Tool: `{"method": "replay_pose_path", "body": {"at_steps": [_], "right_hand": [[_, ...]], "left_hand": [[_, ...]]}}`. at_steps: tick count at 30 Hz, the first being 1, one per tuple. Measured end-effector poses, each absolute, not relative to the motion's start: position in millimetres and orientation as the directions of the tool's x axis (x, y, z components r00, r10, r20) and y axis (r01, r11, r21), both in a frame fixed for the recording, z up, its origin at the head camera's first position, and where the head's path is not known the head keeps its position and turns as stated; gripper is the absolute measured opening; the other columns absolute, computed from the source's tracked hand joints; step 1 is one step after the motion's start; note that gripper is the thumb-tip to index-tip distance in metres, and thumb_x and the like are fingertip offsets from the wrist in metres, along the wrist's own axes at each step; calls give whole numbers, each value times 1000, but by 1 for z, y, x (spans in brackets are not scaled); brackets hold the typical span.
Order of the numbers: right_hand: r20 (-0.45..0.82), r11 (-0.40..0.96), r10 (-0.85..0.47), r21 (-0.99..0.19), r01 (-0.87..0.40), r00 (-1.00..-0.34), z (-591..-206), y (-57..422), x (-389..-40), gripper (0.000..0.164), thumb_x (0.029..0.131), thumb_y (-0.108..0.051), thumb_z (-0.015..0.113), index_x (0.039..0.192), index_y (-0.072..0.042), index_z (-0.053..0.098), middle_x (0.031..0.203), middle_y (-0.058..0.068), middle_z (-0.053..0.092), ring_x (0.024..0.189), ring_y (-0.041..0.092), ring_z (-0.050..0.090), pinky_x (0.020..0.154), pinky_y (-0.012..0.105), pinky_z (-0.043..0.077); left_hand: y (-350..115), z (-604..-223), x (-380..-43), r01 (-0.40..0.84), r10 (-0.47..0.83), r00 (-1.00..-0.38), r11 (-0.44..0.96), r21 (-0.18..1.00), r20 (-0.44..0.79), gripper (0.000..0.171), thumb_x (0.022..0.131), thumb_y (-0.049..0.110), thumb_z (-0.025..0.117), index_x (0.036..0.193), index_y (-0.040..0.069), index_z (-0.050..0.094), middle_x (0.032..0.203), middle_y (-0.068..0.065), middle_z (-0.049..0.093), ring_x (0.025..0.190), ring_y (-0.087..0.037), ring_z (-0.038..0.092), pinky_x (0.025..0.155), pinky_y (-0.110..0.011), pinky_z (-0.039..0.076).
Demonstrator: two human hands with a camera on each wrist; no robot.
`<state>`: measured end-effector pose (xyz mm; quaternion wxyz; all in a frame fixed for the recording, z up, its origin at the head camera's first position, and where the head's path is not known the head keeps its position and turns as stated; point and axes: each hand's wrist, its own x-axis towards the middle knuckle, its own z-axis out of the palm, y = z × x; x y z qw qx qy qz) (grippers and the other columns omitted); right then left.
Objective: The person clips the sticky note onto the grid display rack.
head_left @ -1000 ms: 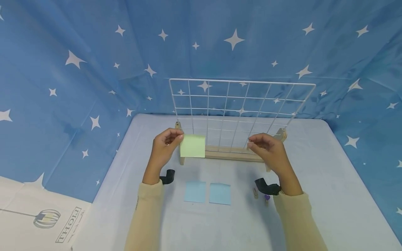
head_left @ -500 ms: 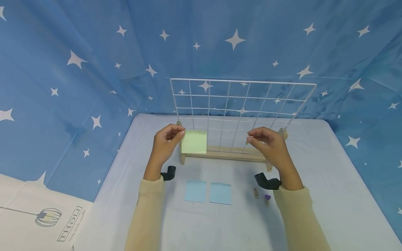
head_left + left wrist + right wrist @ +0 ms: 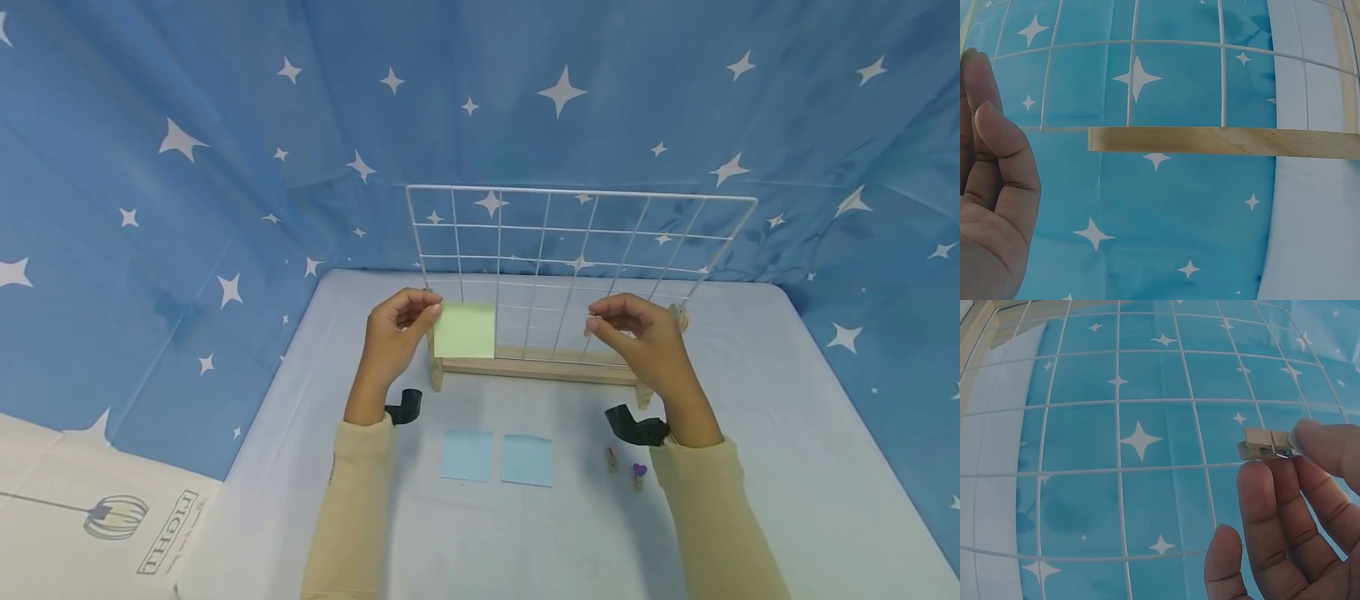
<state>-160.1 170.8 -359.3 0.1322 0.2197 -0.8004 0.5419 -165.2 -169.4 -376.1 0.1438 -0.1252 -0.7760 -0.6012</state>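
Observation:
My left hand [image 3: 401,329] pinches a yellow-green sticky note [image 3: 465,331] by its upper left corner, in front of the left side of a white wire grid [image 3: 558,227]. Between thumb and fingers of my right hand [image 3: 636,332] is a small wooden clothespin [image 3: 1265,444], seen side-on in the right wrist view. That hand hovers before the grid's right part, apart from the note. A wooden stand [image 3: 540,369] bears the grid upright. In the left wrist view only a sliver of the note shows at the upper left edge, above the fingertips.
Two blue sticky notes [image 3: 527,460] lie side by side on the white table [image 3: 480,550]. To their right lie a second clothespin [image 3: 612,459] and one with a purple heart [image 3: 639,475]. A blue star-patterned curtain [image 3: 480,142] hangs behind the grid.
Both hands have risen a little toward the grid. The note has moved up and slightly right with the left hand. The clothespin stays in the right hand, and the things on the table have not moved.

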Motion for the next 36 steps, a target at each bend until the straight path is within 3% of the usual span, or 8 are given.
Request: {"method": "replay_pose_path", "body": {"at_steps": [14, 22, 29, 36], "right_hand": [[486, 289, -237, -791, -539, -841, -335, 150, -153, 13, 87, 15, 66, 100, 15, 65, 90, 22, 67, 79, 3, 65, 76, 14, 51], [507, 319, -230, -768, -556, -831, -322, 141, -150, 12, 87, 15, 66, 99, 14, 66, 92, 24, 66, 79, 2, 63, 77, 12, 50], [503, 285, -227, -784, -551, -834, -342, 147, -171, 11, 90, 6, 69, 101, 6, 70, 95, 16, 68, 82, 3, 65, 77, 15, 52], [498, 279, -235, -788, -549, -835, -341, 146, -176, 11, 90, 3, 70, 101, 5, 70, 95, 15, 69, 83, 4, 66, 79, 16, 52]], "left_hand": [[-167, -371, -169, 389, 39, -920, 235, 891, 391, 20, 97, 22, 68, 107, 5, 71, 99, -7, 68, 90, -18, 63, 78, -27, 51], [-164, -367, -172, 397, 41, -916, 238, 887, 399, 21, 97, 23, 68, 109, 6, 71, 100, -7, 69, 92, -18, 63, 80, -28, 51], [-161, -360, -171, 411, 34, -908, 249, 877, 417, 21, 97, 21, 67, 109, 5, 71, 100, -10, 69, 89, -15, 62, 77, -27, 49], [-162, -361, -176, 426, 40, -902, 251, 869, 431, 21, 97, 22, 68, 109, 6, 71, 99, -6, 68, 90, -15, 62, 77, -28, 49]]}}
